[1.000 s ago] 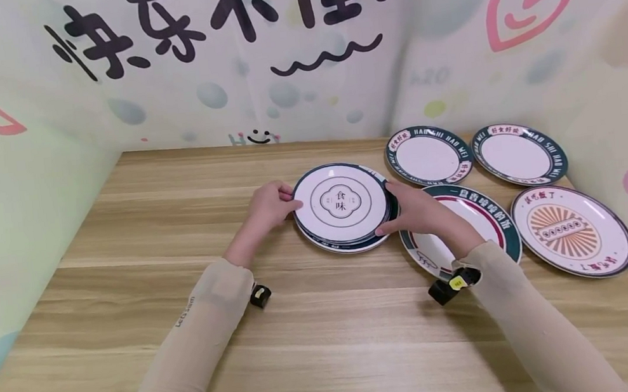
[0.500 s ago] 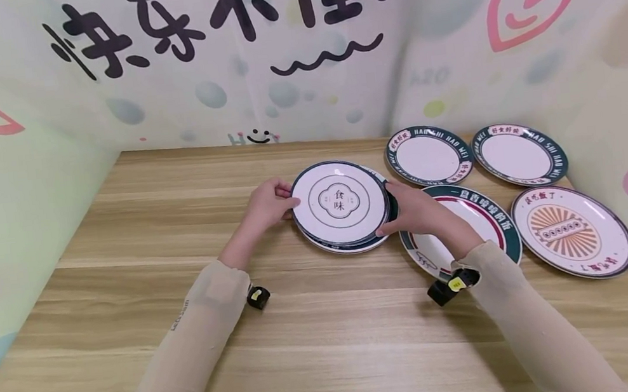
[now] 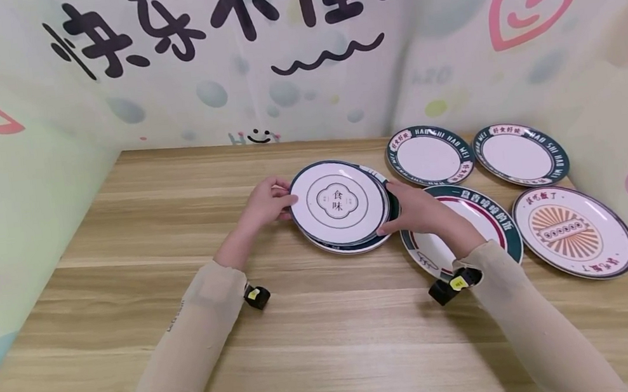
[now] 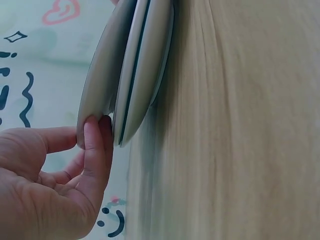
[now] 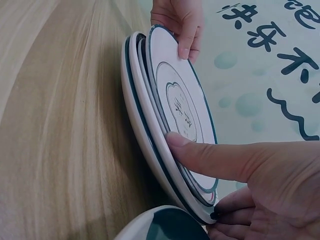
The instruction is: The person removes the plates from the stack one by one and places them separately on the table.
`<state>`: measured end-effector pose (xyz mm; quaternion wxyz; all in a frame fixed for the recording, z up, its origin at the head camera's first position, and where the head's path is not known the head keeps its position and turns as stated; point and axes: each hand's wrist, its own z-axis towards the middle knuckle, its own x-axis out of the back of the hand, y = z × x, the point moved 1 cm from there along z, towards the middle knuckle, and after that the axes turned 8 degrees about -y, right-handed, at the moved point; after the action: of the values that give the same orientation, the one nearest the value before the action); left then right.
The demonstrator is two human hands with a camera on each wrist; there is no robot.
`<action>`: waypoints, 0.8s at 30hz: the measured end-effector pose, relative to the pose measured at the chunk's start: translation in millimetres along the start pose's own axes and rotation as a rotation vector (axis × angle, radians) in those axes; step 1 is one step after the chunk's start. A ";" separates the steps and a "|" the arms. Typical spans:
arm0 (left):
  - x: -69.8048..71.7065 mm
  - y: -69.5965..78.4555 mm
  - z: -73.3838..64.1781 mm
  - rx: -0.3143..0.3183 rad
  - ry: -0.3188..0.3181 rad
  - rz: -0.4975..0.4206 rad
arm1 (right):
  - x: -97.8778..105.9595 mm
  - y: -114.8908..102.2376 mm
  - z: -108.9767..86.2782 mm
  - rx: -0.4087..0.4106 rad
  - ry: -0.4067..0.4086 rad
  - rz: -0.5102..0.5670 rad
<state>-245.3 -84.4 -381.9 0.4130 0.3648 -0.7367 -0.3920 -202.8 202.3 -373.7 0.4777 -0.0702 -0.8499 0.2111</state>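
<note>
At the table's middle, a white plate [image 3: 339, 201] with a blue rim and a printed medallion lies on top of a stack of plates [image 3: 348, 249]. My left hand [image 3: 265, 204] pinches that top plate's left rim between thumb and fingers. In the left wrist view a gap shows between the top plate [image 4: 102, 75] and the plates below [image 4: 147, 75] at that side. My right hand [image 3: 415, 207] grips the stack's right edge. Its thumb [image 5: 210, 155] lies on the rims near the top plate, with the other fingers curled around the outer edge, partly hidden.
Right of the stack is a green-rimmed plate [image 3: 482, 213] with a red ring, partly under my right wrist. Two smaller green-rimmed plates [image 3: 429, 157] stand behind it. A plate with an orange sunburst [image 3: 598, 217] lies near the table's right edge. A printed backdrop [image 3: 178, 102] closes off the back.
My left hand has shifted slightly left and up with the top plate, which now sits a little further left over the stack. The right hand has stayed in place.
</note>
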 end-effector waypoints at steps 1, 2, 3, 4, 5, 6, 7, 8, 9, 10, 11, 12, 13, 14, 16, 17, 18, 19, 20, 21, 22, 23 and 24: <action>0.2 -0.3 -0.3 0.002 -0.001 -0.005 | 0.0 0.0 0.0 -0.001 -0.002 0.001; 0.4 -0.7 -0.2 0.003 -0.002 -0.012 | 0.0 0.2 0.1 -0.003 -0.006 0.003; 0.7 -1.2 -0.2 0.004 -0.002 -0.018 | -0.1 0.2 0.1 -0.004 -0.007 0.004; 1.2 -1.8 -0.2 0.007 0.000 -0.022 | 0.1 0.1 -0.1 -0.004 -0.009 0.005; 1.7 -2.3 0.0 0.009 0.002 -0.027 | 0.2 0.1 -0.1 -0.004 -0.010 0.003; 2.3 -2.8 0.3 0.010 0.002 -0.032 | 0.4 0.1 -0.3 -0.004 -0.011 0.002; 3.1 -3.4 0.7 0.013 0.004 -0.040 | 0.5 0.2 -0.4 -0.005 -0.012 0.004; 4.1 -3.7 0.9 0.017 0.006 -0.047 | 0.7 0.2 -0.6 -0.006 -0.012 0.004; 5.1 -4.0 1.1 0.022 0.007 -0.055 | 0.9 0.0 -0.6 -0.006 -0.011 0.005; 6.2 -4.3 1.1 0.028 0.008 -0.062 | 1.0 -0.2 -0.7 -0.006 -0.011 0.004; 7.3 -4.4 1.3 0.035 0.011 -0.072 | 1.0 -0.6 -0.8 -0.005 -0.010 0.004; 8.5 -4.4 1.3 0.042 0.013 -0.080 | 1.0 -0.8 -0.7 -0.007 -0.009 0.005; 9.8 -4.2 1.1 0.047 0.017 -0.090 | 1.2 -1.1 -0.8 -0.008 -0.008 0.008; 11.2 -3.9 0.8 0.051 0.020 -0.098 | 1.3 -1.4 -1.0 -0.007 -0.008 0.007; 14.1 -3.3 0.7 0.056 0.027 -0.115 | 1.7 -1.8 -1.2 -0.006 -0.007 0.004; 15.5 -3.1 0.8 0.057 0.031 -0.124 | 1.8 -1.9 -1.2 -0.004 -0.006 0.003; 17.1 -3.0 0.9 0.055 0.034 -0.129 | 1.9 -1.9 -1.2 -0.003 -0.005 0.001; 18.6 -3.0 1.1 0.052 0.036 -0.136 | 1.9 -2.1 -1.3 -0.001 -0.005 0.000; 20.1 -3.1 1.4 0.049 0.038 -0.137 | 1.9 -2.1 -1.2 -0.001 -0.004 -0.001; 21.5 -3.3 1.8 0.046 0.039 -0.142 | 1.8 -2.1 -1.2 -0.001 -0.003 -0.002; 22.9 -3.7 2.2 0.043 0.041 -0.145 | 1.8 -2.3 -1.3 0.000 -0.002 0.000; 24.2 -3.9 2.5 0.040 0.043 -0.155 | 1.7 -2.2 -1.2 0.000 -0.001 -0.001; 25.5 -4.0 2.6 0.037 0.045 -0.159 | 1.7 -2.1 -1.2 0.000 0.000 0.000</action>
<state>-256.8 -107.4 -378.2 0.3902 0.4386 -0.7030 -0.4015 -202.5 201.3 -371.0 0.4777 -0.0701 -0.8499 0.2109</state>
